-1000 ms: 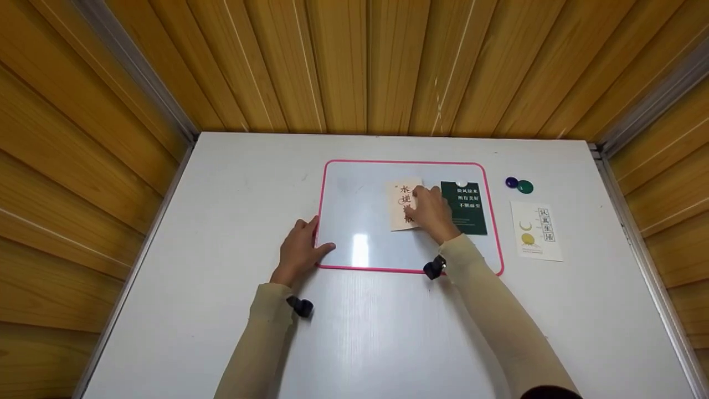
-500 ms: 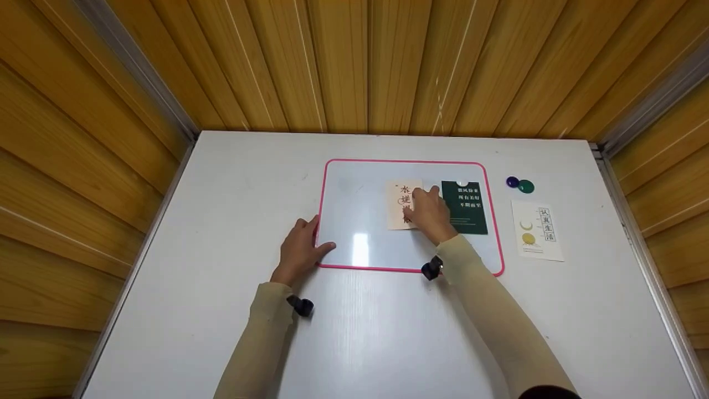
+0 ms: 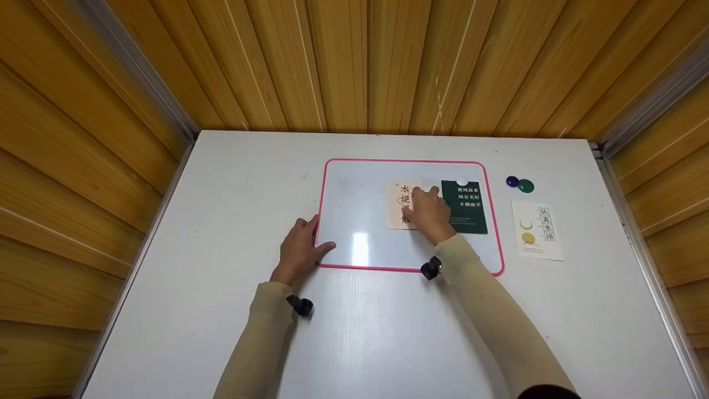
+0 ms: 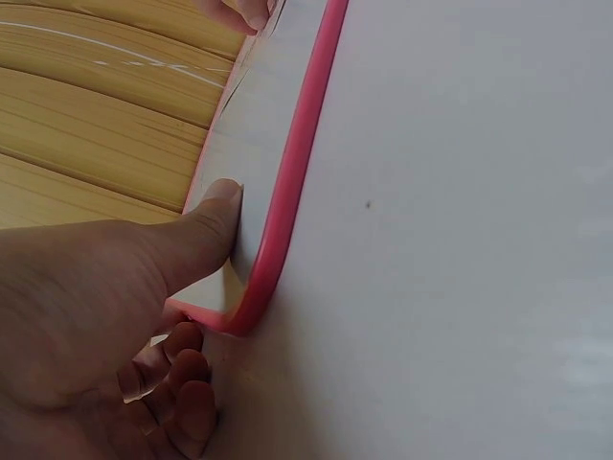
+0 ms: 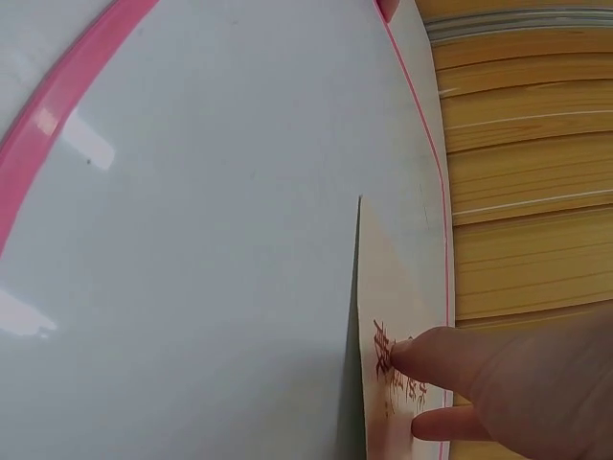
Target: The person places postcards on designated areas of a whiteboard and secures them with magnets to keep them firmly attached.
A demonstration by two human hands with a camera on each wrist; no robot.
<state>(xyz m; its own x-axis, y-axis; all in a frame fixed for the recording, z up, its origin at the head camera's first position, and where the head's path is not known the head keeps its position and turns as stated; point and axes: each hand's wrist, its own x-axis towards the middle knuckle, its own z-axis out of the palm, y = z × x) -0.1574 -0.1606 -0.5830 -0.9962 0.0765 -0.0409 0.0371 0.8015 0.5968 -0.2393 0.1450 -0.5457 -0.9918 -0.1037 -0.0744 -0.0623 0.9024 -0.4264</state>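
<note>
A whiteboard (image 3: 360, 210) with a pink rim lies on the white table. My left hand (image 3: 299, 250) grips its lower left edge. In the left wrist view, the thumb (image 4: 213, 225) lies over the board's face while the other fingers curl beneath the rim. On the board, my right hand (image 3: 431, 213) rests its fingertips on a cream card (image 3: 396, 205) with brown writing. The thumb and another finger touch the card's face in the right wrist view, where its near edge stands slightly off the board. Beside that hand lies a dark green card (image 3: 471, 213) with white writing, partly covered.
To the right of the board, a purple round magnet (image 3: 512, 182) and a green round magnet (image 3: 526, 186) touch each other on the table. Below them lies a white card (image 3: 537, 230) with a yellow circle. Wood-panelled walls (image 3: 365, 66) bound the table at the back and sides.
The cream card has shifted slightly left and sits straighter under my right hand, which has moved a little with it. My left hand keeps its place on the board's edge.
</note>
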